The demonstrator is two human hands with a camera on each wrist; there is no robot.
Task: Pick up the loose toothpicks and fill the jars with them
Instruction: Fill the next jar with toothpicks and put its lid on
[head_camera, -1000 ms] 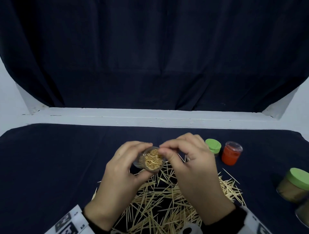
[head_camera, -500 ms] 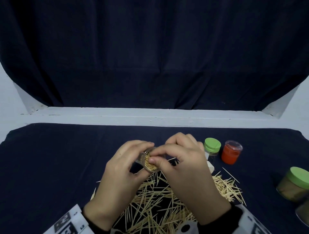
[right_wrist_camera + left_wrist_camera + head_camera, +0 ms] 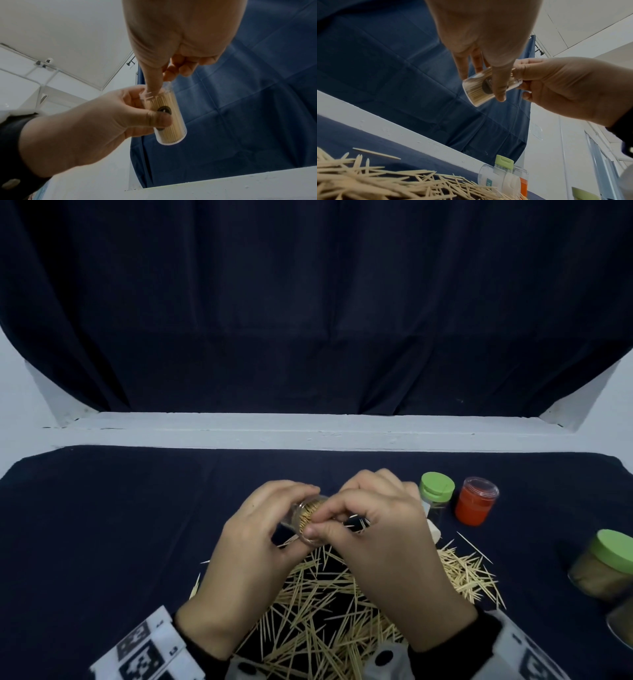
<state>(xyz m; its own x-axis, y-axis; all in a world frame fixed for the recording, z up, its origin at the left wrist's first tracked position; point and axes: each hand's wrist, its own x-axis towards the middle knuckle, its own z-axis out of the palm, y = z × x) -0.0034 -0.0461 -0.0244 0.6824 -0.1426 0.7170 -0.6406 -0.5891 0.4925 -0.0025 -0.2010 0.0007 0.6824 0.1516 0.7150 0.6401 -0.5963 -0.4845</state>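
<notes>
My left hand [image 3: 297, 522] grips a small clear jar [image 3: 305, 513] packed with toothpicks and holds it tilted above the table, mouth toward my right hand. In the right wrist view its thumb lies on the jar's [image 3: 169, 121] black label. My right hand [image 3: 318, 520] is curled at the mouth, index finger over the rim. Its thumb tip [image 3: 151, 88] pokes inside onto the toothpick ends. A wide pile of loose toothpicks [image 3: 325, 594] lies on the dark cloth under both hands and shows low in the left wrist view as loose toothpicks [image 3: 368, 182].
Right of my hands stand a clear jar with a green lid [image 3: 436, 491] and a red jar with a clear lid [image 3: 476, 501]. A bigger green-lidded jar [image 3: 606, 563] sits at the right edge. A white ledge [image 3: 308, 429] bounds the table's far side.
My right hand has slid left over the jar's mouth, so its thumb now covers most of the toothpick ends. My left hand has kept its hold on the jar.
</notes>
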